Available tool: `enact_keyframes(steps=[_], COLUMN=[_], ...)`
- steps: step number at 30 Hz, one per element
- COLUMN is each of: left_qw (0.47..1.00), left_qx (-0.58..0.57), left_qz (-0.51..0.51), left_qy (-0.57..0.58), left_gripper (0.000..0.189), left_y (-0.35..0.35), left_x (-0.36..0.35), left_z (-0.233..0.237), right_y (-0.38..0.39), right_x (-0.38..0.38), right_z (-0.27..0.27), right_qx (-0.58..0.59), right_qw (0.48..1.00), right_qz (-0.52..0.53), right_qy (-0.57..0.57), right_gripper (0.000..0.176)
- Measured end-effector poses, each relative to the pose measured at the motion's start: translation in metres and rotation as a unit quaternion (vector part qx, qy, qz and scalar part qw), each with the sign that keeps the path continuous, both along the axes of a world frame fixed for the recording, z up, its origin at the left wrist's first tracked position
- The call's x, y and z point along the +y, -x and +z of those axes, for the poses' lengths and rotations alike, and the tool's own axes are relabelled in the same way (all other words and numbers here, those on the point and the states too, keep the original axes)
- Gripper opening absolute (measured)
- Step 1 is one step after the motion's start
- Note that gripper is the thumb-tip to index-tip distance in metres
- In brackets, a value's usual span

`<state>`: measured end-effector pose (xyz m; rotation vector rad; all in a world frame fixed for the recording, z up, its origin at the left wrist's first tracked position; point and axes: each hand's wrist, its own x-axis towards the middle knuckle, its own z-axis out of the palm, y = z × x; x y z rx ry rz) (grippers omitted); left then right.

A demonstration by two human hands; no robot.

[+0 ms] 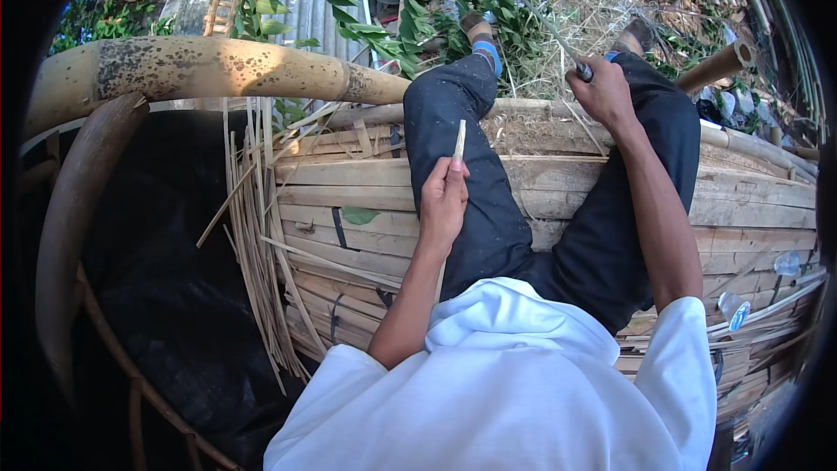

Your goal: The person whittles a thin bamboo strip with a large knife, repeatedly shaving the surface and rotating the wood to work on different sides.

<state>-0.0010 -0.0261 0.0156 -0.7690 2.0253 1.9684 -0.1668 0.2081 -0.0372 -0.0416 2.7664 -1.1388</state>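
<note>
My left hand (445, 201) is closed around a thin, pale bamboo strip (460, 139) above my left thigh, thumb on top and one end pointing up and away from me. The rest of the strip is mostly hidden by the hand and forearm. Out beside my right knee, my right hand (603, 94) is wrapped around the dark handle of a long knife (558, 35). Its narrow blade reaches forward and to the left over the ground litter. The knife and the strip are well apart.
I sit on stacked bamboo slats (349, 176). Loose thin strips (253, 253) hang at the left, beside a black sheet (166, 235). A thick bamboo pole (218, 67) crosses at upper left. Leafy branches (418, 0) lie ahead. Plastic cups (733, 310) rest at right.
</note>
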Motion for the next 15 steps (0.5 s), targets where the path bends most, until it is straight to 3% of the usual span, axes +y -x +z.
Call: enact_keyframes(steps=[4, 6, 13, 15], left_qw=[0.998, 0.999, 0.998, 0.967], left_qx=[0.009, -0.044, 0.007, 0.080], left_qz=[-0.004, -0.001, -0.005, -0.068], left_qy=[0.057, 0.008, 0.059, 0.233], left_gripper=[0.035, 0.034, 0.032, 0.036], left_y=[0.000, 0.001, -0.002, -0.004], left_x=[0.005, 0.007, 0.007, 0.007], left_z=[0.002, 0.011, 0.003, -0.004], right_y=[-0.019, -0.027, -0.047, -0.051], right_x=[-0.016, -0.024, -0.040, -0.044], right_z=[0.004, 0.002, 0.009, 0.005], right_qx=[0.003, 0.040, 0.111, 0.125], right_qw=[0.997, 0.989, 0.956, 0.953], right_qz=[0.078, 0.144, 0.272, 0.274], right_qy=[0.001, -0.003, -0.020, -0.015], right_gripper=[0.021, 0.019, 0.015, 0.016])
